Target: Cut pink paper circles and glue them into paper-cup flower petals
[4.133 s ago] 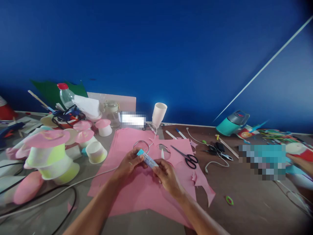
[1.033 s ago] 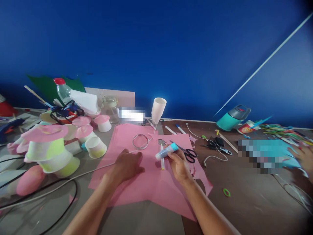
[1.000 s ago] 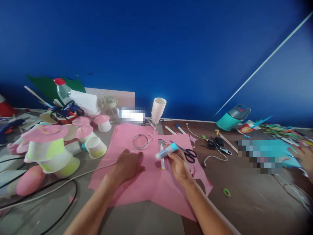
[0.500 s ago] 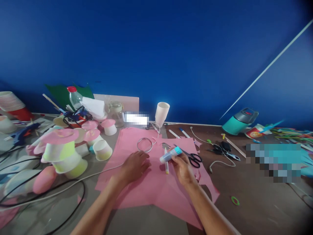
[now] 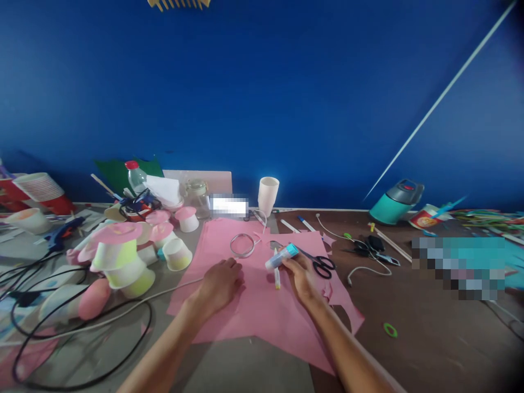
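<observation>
My right hand [image 5: 302, 278] grips a pale blue glue stick [image 5: 281, 256] with a turquoise end, held at a slant above the pink paper [image 5: 257, 311]. Beneath the glue stick lies a thin white pen [image 5: 277, 278] with a yellow end. My left hand [image 5: 221, 281] rests palm down on the paper's left part, fingers stretched and holding nothing. Ahead of it on the paper sits a round metal ring [image 5: 242, 245]. Black-handled scissors [image 5: 323, 266] lie just right of my right hand, partly over the paper.
Pink and pale yellow paper-cup pieces [image 5: 118, 254] crowd the left side, with black cables [image 5: 82, 382] in front. A white cup [image 5: 268, 194] stands by the blue wall. At right are a turquoise container [image 5: 391, 207], a green ring [image 5: 390, 329] and a white cable [image 5: 364, 269].
The camera view has tilted up and turned slightly left. My right hand still holds the glue stick, and my left hand stays flat on the paper.
</observation>
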Demonstrator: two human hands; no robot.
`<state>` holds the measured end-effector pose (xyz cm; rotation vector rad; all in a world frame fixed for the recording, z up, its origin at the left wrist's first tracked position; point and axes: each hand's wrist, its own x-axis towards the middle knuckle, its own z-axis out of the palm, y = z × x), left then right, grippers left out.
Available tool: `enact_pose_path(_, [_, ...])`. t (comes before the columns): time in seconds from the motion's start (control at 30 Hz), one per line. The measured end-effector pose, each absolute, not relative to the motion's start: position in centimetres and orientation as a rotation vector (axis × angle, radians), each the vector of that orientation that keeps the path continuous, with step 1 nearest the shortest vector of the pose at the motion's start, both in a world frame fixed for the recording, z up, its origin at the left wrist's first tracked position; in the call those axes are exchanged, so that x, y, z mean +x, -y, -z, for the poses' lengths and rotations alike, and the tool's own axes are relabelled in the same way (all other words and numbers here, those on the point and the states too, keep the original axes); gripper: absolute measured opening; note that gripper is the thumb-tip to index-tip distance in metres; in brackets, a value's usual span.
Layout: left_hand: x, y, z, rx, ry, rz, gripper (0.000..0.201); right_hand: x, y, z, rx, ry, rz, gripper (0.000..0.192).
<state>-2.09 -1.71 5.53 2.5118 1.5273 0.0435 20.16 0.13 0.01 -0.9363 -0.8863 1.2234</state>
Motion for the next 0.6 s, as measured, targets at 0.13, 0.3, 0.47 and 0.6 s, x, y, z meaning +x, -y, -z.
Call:
enact_pose_path(0.13, [-3.1, 3.9, -5.6, 2.604, -1.556, -0.057, 0.013, 20.1, -0.2, -0.3, -0.936, 0.882, -1.223, 0.014])
enact_pose_path(0.3, [-3.8, 5.3, -3.9, 2.635, -1.508, -0.097, 0.028, 20.1, -0.1, -0.8, -0.948, 0.868, -1.216, 0.012])
enact_pose_path(0.47, [-4.2, 4.0, -1.7, 2.82, -1.154, -0.132, 0.053, 19.9, 0.1, -0.9, -0.963, 0.872, -1.209, 0.015])
enact_pose_path(0.6, [-4.3, 2.1, -2.1, 2.8, -0.97, -0.177, 0.061, 20.0, 0.0, -1.1, -0.975, 0.886, -1.203, 0.018])
